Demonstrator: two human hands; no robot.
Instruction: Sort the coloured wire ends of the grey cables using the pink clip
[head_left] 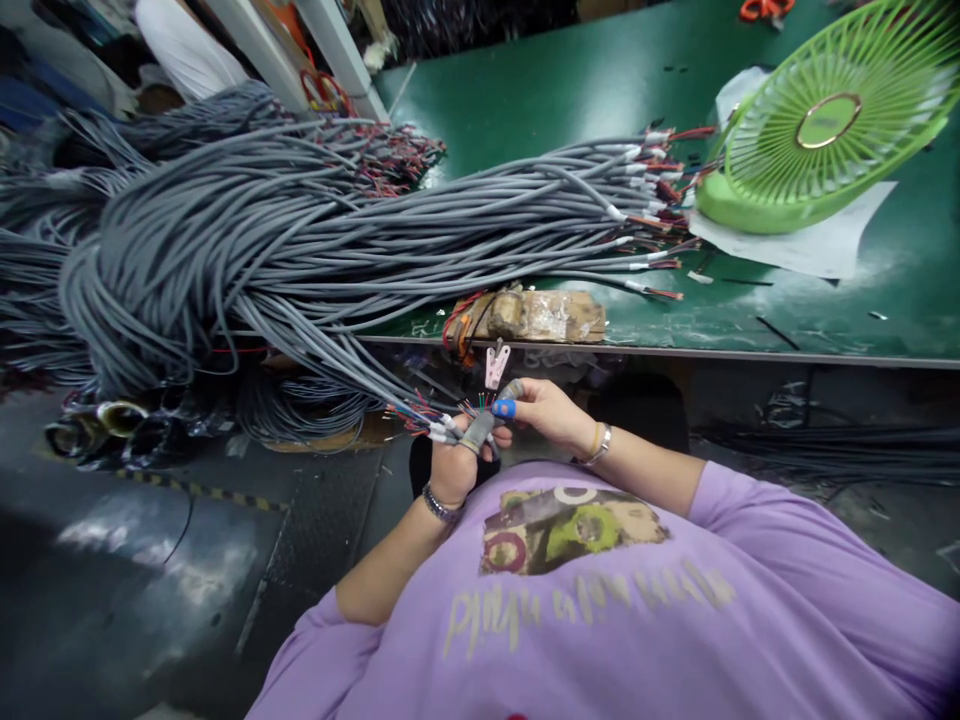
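"What does your grip have?"

"I have the left hand (452, 468) closed around the white-banded ends (439, 432) of a few slim grey plastic-sheathed cables (330, 352), its thumb in a grey cover. Thin multicoloured wires (480, 403) stick up between the hands."

"And the right?"

"My right hand (551, 412) has its blue-wrapped thumb and a grey-covered finger drawn close right beside those wires. Whether they pinch one, I can't tell; the strands are too fine."

"Place it all by the brown, tape-patched, wooden-looking block at the edge of the green bench (690, 325)."

"That block (577, 318) is beyond both hands, the left one farther left of it. The held cables slant, their long axis coming from left of the block, toward me and rightward, into the left hand. That hand is nearer; the right meets the wires from their right side."

"So where do the cables lie from the grip?"

"Leftward and away, up to the big grey cable bundle (390, 235) left of the block. A small pink clip (496, 366) shows between the block and the right fingertips."
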